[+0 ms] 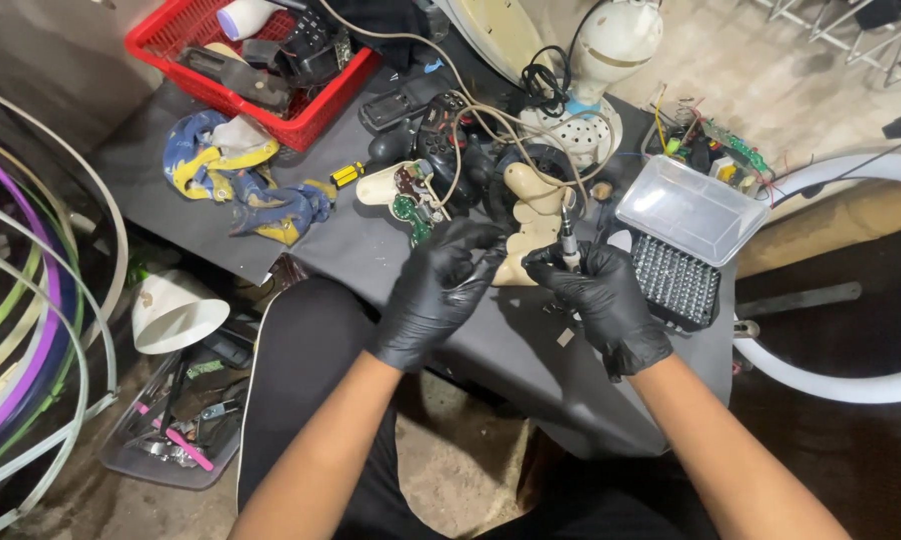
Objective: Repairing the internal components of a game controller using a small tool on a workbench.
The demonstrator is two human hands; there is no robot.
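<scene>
I see my left hand, in a black glove, closed on the lower end of the cream plastic game controller shell, which lies on the dark grey tabletop just in front of me. My right hand, also gloved in black, is closed around the small metal precision screwdriver and holds it almost upright, with the tip down on the shell. I cannot tell if the tip sits in a screw, because the fingers hide it.

To do this step well, I think the driver must stand straight over the screw, with light pressure down and slow turning, so the head is not damaged. The left hand should keep the shell flat and firm.

Just beside the shell, on the left, lies the other cream half with a green circuit board. A black game controller with a beige cable is behind it. To the right is the black bit holder with a clear plastic lid. A red plastic basket stands at the far left corner.
</scene>
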